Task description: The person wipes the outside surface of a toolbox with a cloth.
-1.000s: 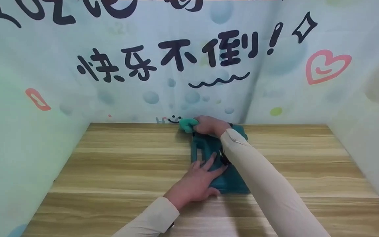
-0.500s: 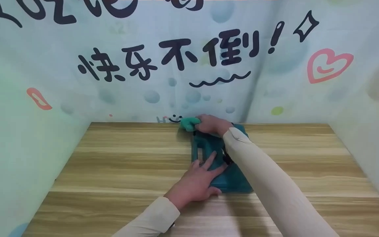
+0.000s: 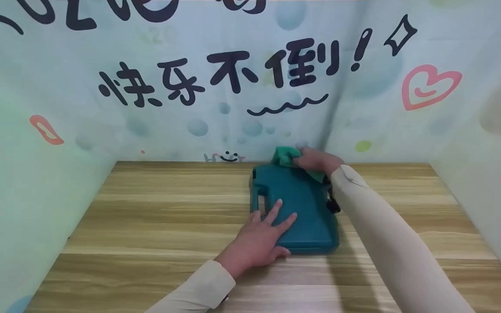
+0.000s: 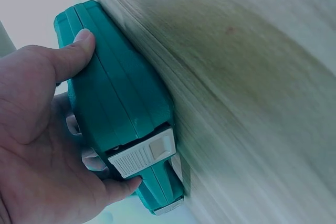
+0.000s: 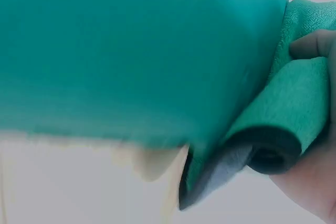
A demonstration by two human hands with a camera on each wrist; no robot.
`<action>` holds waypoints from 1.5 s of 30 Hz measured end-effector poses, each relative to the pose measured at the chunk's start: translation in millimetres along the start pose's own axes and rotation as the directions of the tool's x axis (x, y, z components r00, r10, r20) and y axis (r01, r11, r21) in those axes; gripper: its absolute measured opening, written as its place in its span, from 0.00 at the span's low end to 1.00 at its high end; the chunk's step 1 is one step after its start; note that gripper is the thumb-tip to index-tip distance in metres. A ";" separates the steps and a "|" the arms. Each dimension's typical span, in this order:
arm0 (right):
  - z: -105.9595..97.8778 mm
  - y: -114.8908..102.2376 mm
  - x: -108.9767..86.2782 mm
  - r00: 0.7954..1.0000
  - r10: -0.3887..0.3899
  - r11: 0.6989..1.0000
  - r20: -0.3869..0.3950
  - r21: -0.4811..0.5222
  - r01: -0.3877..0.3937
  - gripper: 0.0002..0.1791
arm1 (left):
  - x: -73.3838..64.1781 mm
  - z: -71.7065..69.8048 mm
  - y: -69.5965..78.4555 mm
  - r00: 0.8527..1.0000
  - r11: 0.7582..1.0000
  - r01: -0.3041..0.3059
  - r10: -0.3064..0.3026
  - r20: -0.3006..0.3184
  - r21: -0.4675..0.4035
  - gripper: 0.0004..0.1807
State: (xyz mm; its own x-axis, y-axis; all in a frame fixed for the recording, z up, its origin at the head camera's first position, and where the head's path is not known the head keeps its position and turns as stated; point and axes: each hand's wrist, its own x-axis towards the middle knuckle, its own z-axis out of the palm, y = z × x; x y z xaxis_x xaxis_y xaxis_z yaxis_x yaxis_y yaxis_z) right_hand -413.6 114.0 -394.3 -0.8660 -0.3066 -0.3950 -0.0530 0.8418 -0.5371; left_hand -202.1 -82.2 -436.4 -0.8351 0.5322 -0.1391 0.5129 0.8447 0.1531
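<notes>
A teal plastic carrying case (image 3: 302,208) lies flat on the wooden table, its handle side to the left. My left hand (image 3: 257,239) rests on its near left part with spread fingers, the thumb at the near edge. In the left wrist view, that thumb lies along the case's side (image 4: 115,87), and another finger touches close to a grey latch (image 4: 144,153). At the far edge of the case, my right hand (image 3: 318,160) holds a green cloth (image 3: 286,155). The right wrist view shows the cloth (image 5: 283,95) bunched in the fingers and lying against the case's edge.
The wooden table (image 3: 168,217) ends at a printed fabric backdrop (image 3: 168,130) right behind the case. Similar pale panels stand at the left (image 3: 24,195) and right (image 3: 485,174).
My right hand has moved right with the cloth along the case's far edge, from the far left corner, uncovering more of the lid. The left hand stays in place on the case.
</notes>
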 end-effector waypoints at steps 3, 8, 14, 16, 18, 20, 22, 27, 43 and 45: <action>-7.7 18.3 -3.3 0.999 -0.035 0.999 -0.022 0.035 0.036 0.30 | -0.5 -0.2 1.0 1.000 1.000 0.001 -0.001 -0.003 0.014 0.46; -11.3 40.1 -6.5 0.989 -0.114 0.986 -0.093 0.113 0.124 0.12 | -3.1 0.4 1.0 1.000 1.000 -0.001 0.001 -0.015 -0.010 0.46; 2.9 57.0 -8.3 0.973 -0.153 0.941 -0.174 0.276 0.197 0.08 | -4.9 0.5 -4.1 1.000 0.998 -0.013 0.012 -0.012 -0.060 0.46; 11.1 62.7 -8.4 0.963 -0.156 0.913 -0.218 0.341 0.225 0.08 | -4.6 -0.1 -6.1 1.000 0.997 -0.014 0.013 -0.006 -0.078 0.46; 19.7 68.5 -9.5 0.950 -0.162 0.876 -0.266 0.404 0.263 0.08 | -4.4 -1.0 -7.5 1.000 0.995 -0.018 0.018 -0.005 -0.094 0.46; 28.3 73.6 -12.5 0.938 -0.158 0.838 -0.309 0.460 0.293 0.08 | -3.9 -1.2 -8.3 1.000 0.994 -0.026 0.026 -0.004 -0.105 0.46; 35.9 78.1 -16.9 0.928 -0.148 0.804 -0.341 0.505 0.313 0.11 | -3.0 -0.5 -8.8 0.999 0.993 -0.035 0.035 -0.006 -0.117 0.45; 52.1 86.5 -32.3 0.927 -0.110 0.757 -0.357 0.575 0.312 0.25 | -1.9 2.8 -8.8 0.999 0.989 -0.035 0.036 0.000 -0.141 0.45; 86.9 96.4 -85.1 0.908 -0.122 0.588 -0.401 0.708 0.391 0.25 | 0.6 3.7 -9.1 0.998 0.986 -0.056 0.055 -0.006 -0.157 0.44; 92.1 97.0 -93.4 0.901 -0.112 0.581 -0.419 0.708 0.402 0.25 | 0.5 3.2 -8.4 0.999 0.985 -0.046 0.046 -0.002 -0.168 0.45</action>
State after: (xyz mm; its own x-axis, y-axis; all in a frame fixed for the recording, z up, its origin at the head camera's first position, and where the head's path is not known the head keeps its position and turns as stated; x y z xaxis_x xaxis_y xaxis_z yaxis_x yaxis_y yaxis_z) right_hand -292.1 183.3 -478.2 -0.9826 -0.1848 0.0167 -0.0266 0.0513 -0.9983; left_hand -206.2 -88.9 -440.8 -0.8108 0.5707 -0.1299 0.5100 0.7978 0.3216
